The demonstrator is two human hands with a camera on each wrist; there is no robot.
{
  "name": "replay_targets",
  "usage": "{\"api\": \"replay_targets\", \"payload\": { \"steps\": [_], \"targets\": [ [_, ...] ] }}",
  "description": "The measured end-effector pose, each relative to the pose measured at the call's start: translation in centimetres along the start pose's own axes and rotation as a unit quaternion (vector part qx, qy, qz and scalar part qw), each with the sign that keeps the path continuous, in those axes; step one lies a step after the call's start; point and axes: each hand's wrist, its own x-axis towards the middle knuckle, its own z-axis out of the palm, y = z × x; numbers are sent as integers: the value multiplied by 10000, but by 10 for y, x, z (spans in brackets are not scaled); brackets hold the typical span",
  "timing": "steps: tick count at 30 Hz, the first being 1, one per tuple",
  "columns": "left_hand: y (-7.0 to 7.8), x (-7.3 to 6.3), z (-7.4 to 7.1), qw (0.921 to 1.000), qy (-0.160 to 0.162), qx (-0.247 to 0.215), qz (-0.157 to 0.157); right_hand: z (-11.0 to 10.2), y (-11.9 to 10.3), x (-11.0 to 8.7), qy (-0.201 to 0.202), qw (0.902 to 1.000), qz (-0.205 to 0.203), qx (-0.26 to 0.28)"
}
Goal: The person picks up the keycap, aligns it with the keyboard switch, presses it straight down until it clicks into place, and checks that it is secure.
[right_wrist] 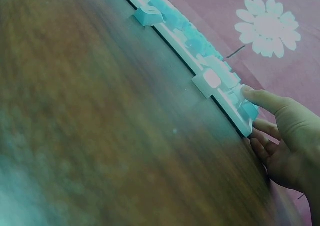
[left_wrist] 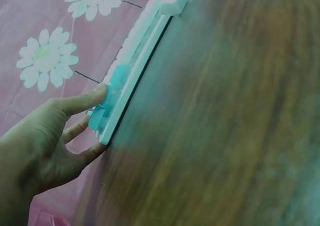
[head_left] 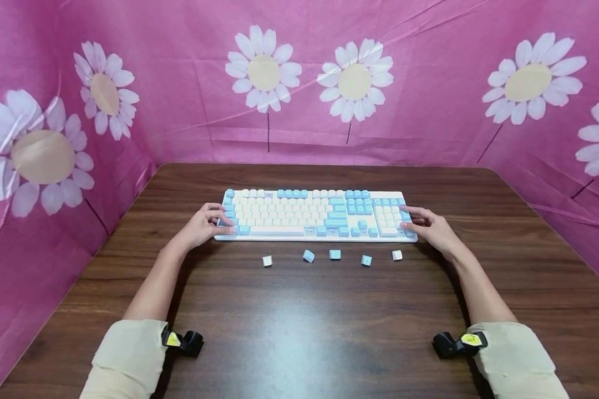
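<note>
A white and light-blue keyboard (head_left: 289,215) lies lengthwise across the table. My left hand (head_left: 206,226) grips its left end, thumb on the blue corner keys and the other fingers along the side edge. At the opposite end my right hand (head_left: 433,228) holds the keyboard the same way, its thumb over the number-pad corner. In front of the near edge lie several loose keycaps: a white keycap (head_left: 267,261) at left, a tilted blue keycap (head_left: 308,256), two more blue ones, and a white keycap (head_left: 397,255) at right. Greyish gaps show among the keys, mostly in the bottom row.
The brown wooden table (head_left: 299,310) extends toward me and past both ends of the keyboard. A pink cloth (head_left: 189,83) with white daisies hangs behind and at both sides. Black wrist cameras (head_left: 192,343) are strapped over the beige sleeves (head_left: 130,354).
</note>
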Motion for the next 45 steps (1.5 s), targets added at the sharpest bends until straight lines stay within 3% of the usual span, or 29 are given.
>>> {"api": "replay_targets", "payload": {
  "steps": [11, 19, 39, 45],
  "targets": [
    [-8, -1, 2, 9999, 109, -87, 68, 1, 1, -2, -93, 9999, -77, -61],
    [-3, -3, -2, 9998, -7, 133, 125, 2, 1, 0, -2, 9999, -123, -53],
    [-2, -6, -7, 9992, -210, 94, 325, 1, 0, -1, 53, 9999, -107, -28],
    [8, -6, -10, 9972, 66, 565, 493, 1, 0, -1, 61, 9999, -97, -83]
  ]
}}
